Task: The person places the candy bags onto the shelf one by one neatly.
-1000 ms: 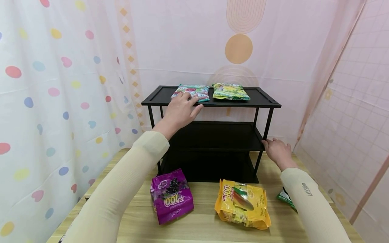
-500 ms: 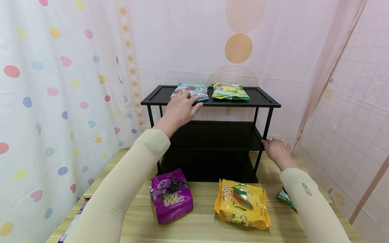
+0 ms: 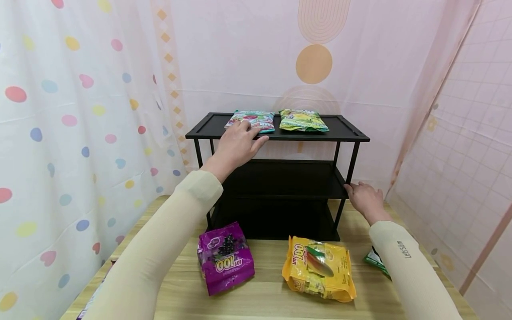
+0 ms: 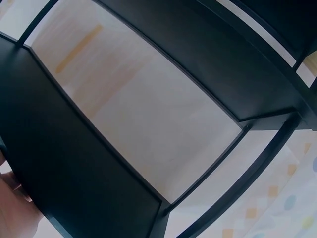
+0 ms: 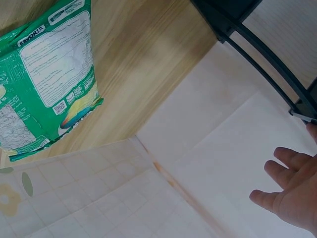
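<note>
My left hand (image 3: 237,146) reaches to the front of the top shelf, fingertips on a teal and red candy bag (image 3: 257,119) that lies flat there. In the left wrist view only part of this hand (image 4: 17,208) shows, beside the shelf edge. A yellow-green candy bag (image 3: 302,120) lies just right of the teal one. At the right side of the black three-tier rack (image 3: 280,178), my right hand (image 3: 365,198) touches the middle tier near the corner post. The right wrist view shows its fingers (image 5: 287,158) spread and straight.
On the wooden table (image 3: 268,302), a purple grape candy bag (image 3: 226,260) and a yellow mango candy bag (image 3: 320,269) lie before the rack. A green bag (image 5: 49,74) lies by my right forearm. Another package (image 3: 94,300) is partly behind my left sleeve. Curtains hang behind and beside.
Both hands stay in place, the left on the teal bag and the right at the rack. My left forearm shifts slightly, uncovering more of the package at the lower left.
</note>
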